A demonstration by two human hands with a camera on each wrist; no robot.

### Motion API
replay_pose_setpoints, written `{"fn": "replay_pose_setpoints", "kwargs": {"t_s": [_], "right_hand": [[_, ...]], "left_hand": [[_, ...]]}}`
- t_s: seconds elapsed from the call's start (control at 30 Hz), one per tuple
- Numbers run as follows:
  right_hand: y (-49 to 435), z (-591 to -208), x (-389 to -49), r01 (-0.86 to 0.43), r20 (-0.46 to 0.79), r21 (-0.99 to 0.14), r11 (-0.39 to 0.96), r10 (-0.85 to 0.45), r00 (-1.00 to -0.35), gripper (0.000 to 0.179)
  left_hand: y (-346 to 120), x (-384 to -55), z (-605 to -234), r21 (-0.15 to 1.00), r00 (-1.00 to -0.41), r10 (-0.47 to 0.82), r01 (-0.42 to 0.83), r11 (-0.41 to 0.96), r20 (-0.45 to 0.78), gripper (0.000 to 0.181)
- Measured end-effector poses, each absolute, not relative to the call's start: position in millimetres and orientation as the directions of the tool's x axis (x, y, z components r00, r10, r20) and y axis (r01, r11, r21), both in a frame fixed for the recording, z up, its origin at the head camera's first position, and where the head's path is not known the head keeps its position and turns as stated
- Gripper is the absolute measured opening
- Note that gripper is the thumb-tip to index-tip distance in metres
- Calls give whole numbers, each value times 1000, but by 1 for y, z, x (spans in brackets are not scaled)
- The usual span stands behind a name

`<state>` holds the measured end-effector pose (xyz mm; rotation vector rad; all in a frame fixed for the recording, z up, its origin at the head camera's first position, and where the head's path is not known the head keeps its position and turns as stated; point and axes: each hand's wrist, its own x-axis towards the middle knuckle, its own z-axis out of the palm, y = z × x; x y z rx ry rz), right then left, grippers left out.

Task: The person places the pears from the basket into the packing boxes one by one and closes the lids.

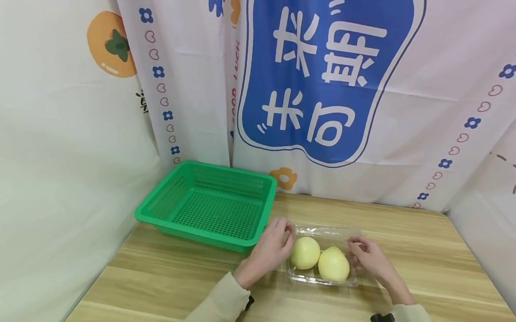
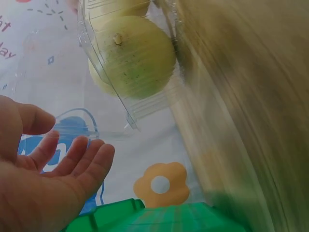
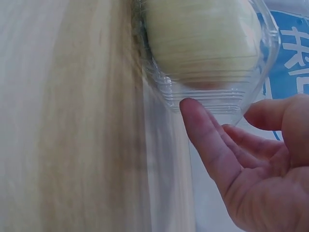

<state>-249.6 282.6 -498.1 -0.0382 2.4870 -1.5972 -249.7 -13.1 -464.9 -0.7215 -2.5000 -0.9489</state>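
Two pale yellow pears, a left one (image 1: 305, 252) and a right one (image 1: 334, 264), lie side by side in a clear plastic box (image 1: 321, 280) on the table. At the box's left side, my left hand (image 1: 273, 246) pinches the edge of the raised clear lid (image 2: 91, 131) between thumb and fingers. My right hand (image 1: 370, 258) is at the opposite end. In the right wrist view its thumb and fingers grip the box's rim corner, the forefinger against the ridged wall below a pear (image 3: 203, 43). The lid's far part is hard to see through the glare.
A green plastic basket (image 1: 263, 211) with a perforated bottom stands left of the box, close to my left hand. The wooden table (image 1: 448, 274) meets a printed cloth (image 1: 364, 183) at the back, and more cloth hangs along both sides.
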Motion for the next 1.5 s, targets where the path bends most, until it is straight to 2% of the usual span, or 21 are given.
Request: {"fn": "replay_pose_setpoints", "kwargs": {"t_s": [0.3,0.5,0.7,1.1,1.5], "right_hand": [[285,-497,-249,65,-138,-904,423,-144,-980,49],[288,-494,-249,49,-140,-921,387,-210,-968,49],[289,-494,-250,14,-123,-934,357,-283,-951,54],[299,-491,-243,64,-160,-928,366,-238,-958,48],[302,-488,-234,111,-193,-942,318,-238,-952,59]], "left_hand": [[-19,-245,-465,477,-792,405,603,639,457,11],[-25,-238,-470,455,-772,443,629,630,455,12],[-30,-234,-476,465,-777,429,623,629,461,14],[-33,-235,-479,413,-751,482,654,634,450,17],[-35,-234,-483,403,-752,502,656,638,427,20]]}}
